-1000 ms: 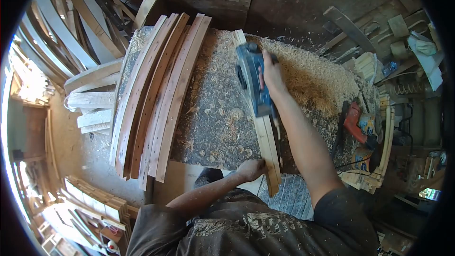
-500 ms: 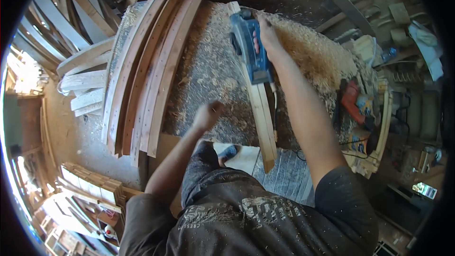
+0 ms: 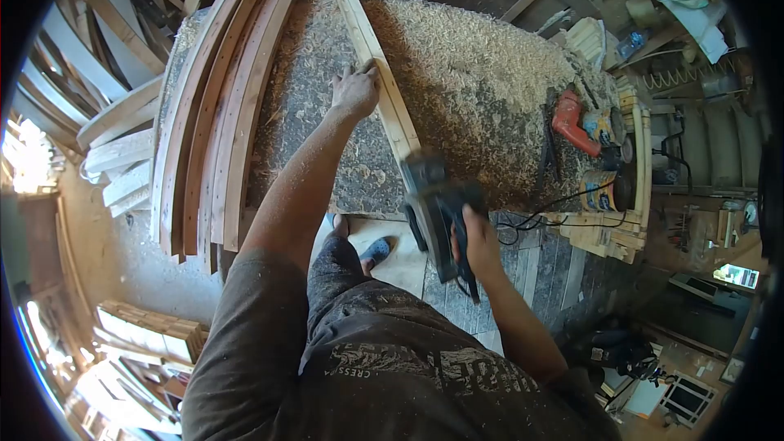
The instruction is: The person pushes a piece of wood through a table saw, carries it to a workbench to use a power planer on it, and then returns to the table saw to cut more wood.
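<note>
Planer (image 3: 437,212) in the right hand (image 3: 475,238), grip clamped round its handle, sits at the near end of the strip (image 3: 384,86), just past the counter (image 3: 327,147) edge. Farther up, the left hand (image 3: 357,91) lies on the strip, grip folded over it, pinning it to the counter. This looks like the start of a planing pass. Such a pass calls for the sole flat on the wood and the strip kept from sliding. Counted: one planer, one strip under work, about six curved slats (image 3: 220,106) stacked along the counter's left side, and one red drill (image 3: 572,124) far right. Shavings (image 3: 482,57) lie everywhere.
</note>
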